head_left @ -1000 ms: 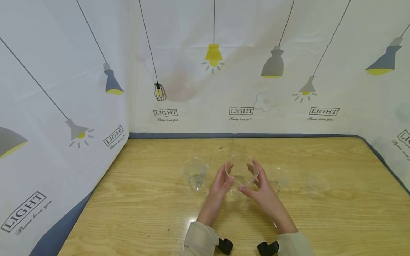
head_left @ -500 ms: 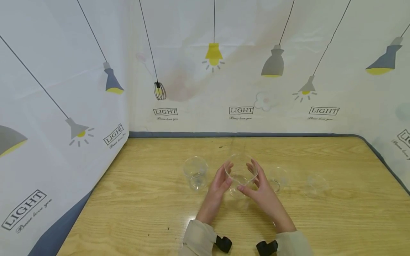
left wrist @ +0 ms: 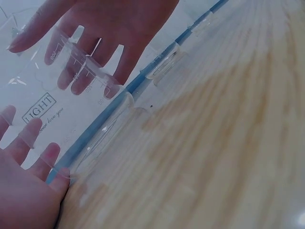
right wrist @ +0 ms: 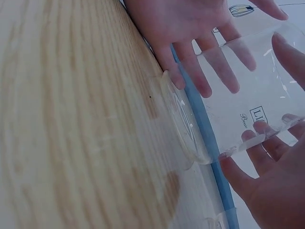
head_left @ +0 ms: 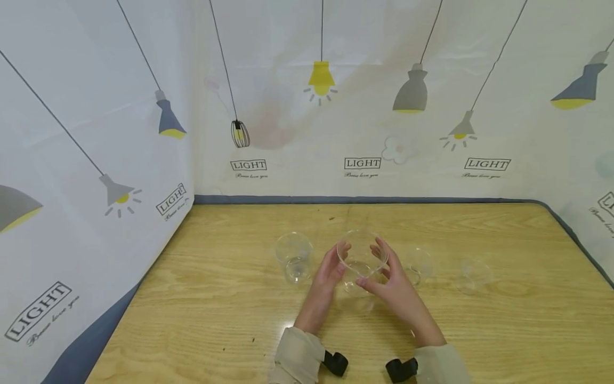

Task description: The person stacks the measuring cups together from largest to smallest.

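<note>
A clear beaker [head_left: 362, 264] with a wide rim stands upright near the middle of the wooden table. Faint measuring marks show on its wall [left wrist: 76, 71] in the left wrist view. My left hand [head_left: 328, 272] is around its left side, fingers towards the back. From the right, my right hand [head_left: 390, 274] holds it with the thumb across the front and the fingers behind. Both hands also appear in the right wrist view, where the beaker's base [right wrist: 183, 121] is low on the table and the left fingers [right wrist: 205, 71] lie against the wall.
Another clear beaker [head_left: 294, 256] stands just left of my hands. Two smaller clear vessels, one right beside my right hand [head_left: 418, 264] and one farther right [head_left: 474, 276], stand on the table [head_left: 192, 298]. A lamp-printed cloth [head_left: 288, 117] encloses the back and sides.
The head view has tilted slightly, so the background sits a little higher. My left thumb has drawn slightly left; the hands and the beaker otherwise hold their places.
</note>
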`<action>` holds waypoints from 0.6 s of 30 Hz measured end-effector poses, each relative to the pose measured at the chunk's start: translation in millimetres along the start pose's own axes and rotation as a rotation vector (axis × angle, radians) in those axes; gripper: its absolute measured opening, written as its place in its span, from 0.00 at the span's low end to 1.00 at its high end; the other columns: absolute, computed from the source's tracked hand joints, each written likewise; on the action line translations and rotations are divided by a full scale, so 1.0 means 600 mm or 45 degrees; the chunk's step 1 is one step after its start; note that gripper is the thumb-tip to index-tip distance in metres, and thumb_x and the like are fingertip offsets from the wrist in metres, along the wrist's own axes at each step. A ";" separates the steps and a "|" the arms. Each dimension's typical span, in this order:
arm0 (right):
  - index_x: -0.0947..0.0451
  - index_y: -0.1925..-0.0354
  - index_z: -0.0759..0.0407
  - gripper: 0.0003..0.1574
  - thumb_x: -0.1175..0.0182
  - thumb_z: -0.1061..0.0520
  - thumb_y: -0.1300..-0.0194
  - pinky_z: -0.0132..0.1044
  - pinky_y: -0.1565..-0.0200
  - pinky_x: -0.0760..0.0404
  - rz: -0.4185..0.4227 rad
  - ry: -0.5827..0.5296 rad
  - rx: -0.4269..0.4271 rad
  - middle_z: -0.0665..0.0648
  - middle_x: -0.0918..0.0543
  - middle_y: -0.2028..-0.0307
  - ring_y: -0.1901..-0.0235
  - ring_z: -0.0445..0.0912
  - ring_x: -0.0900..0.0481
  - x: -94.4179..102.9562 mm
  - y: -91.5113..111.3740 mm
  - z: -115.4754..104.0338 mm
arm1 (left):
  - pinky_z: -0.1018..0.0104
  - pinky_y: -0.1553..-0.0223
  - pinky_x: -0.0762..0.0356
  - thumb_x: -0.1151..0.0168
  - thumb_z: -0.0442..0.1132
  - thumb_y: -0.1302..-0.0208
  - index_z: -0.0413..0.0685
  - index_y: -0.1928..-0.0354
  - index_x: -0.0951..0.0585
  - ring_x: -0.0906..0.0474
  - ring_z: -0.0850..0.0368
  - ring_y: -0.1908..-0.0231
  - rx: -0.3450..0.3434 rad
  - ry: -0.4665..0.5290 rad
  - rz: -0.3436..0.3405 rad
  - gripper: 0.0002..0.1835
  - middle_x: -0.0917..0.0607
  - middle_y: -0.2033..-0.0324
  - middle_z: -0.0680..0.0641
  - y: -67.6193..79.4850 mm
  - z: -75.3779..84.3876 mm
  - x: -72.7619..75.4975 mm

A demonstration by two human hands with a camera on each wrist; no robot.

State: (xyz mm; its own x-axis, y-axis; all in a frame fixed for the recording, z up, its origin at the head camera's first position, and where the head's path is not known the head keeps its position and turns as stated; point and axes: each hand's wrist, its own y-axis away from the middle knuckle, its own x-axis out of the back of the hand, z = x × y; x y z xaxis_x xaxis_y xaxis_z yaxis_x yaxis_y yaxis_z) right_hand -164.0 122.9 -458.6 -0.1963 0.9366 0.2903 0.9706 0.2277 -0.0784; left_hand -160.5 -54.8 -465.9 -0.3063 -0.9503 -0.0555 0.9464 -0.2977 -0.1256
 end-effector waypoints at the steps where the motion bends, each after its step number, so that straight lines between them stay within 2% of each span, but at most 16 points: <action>1: 0.61 0.32 0.37 0.58 0.34 0.46 0.50 0.56 0.41 0.49 -0.002 0.000 -0.008 0.55 0.47 0.34 0.35 0.49 0.51 0.000 0.001 -0.005 | 0.44 0.41 0.54 0.61 0.47 0.31 0.62 0.33 0.45 0.48 0.56 0.36 0.003 -0.007 0.006 0.24 0.39 0.37 0.56 0.000 0.001 0.000; 4: 0.59 0.32 0.41 0.59 0.33 0.46 0.52 0.56 0.41 0.48 -0.004 -0.006 -0.018 0.58 0.47 0.35 0.36 0.51 0.50 0.001 0.006 -0.023 | 0.43 0.41 0.55 0.62 0.50 0.31 0.64 0.34 0.45 0.47 0.56 0.37 0.021 -0.042 0.016 0.24 0.38 0.37 0.57 0.003 0.003 0.000; 10: 0.56 0.32 0.49 0.58 0.32 0.49 0.52 0.56 0.41 0.47 -0.002 -0.007 -0.024 0.63 0.46 0.36 0.37 0.55 0.49 0.000 0.013 -0.047 | 0.43 0.41 0.55 0.61 0.50 0.32 0.60 0.34 0.44 0.45 0.56 0.37 0.011 -0.016 0.026 0.25 0.36 0.38 0.54 0.004 0.002 0.002; 18: 0.56 0.32 0.50 0.57 0.32 0.54 0.52 0.58 0.43 0.46 -0.032 -0.072 -0.040 0.63 0.46 0.35 0.37 0.57 0.49 0.001 0.013 -0.045 | 0.48 0.40 0.53 0.58 0.50 0.32 0.62 0.36 0.40 0.42 0.59 0.39 -0.025 0.055 0.052 0.23 0.33 0.40 0.55 -0.009 -0.037 0.007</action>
State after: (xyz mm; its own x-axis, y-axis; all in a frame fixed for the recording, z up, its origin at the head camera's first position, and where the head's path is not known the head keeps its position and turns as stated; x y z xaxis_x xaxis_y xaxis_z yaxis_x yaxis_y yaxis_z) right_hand -152.8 117.8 -433.2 -0.2276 0.9444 0.2372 0.9689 0.2439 -0.0416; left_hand -169.4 -55.2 -487.3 -0.2718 -0.9568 -0.1035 0.9562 -0.2563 -0.1416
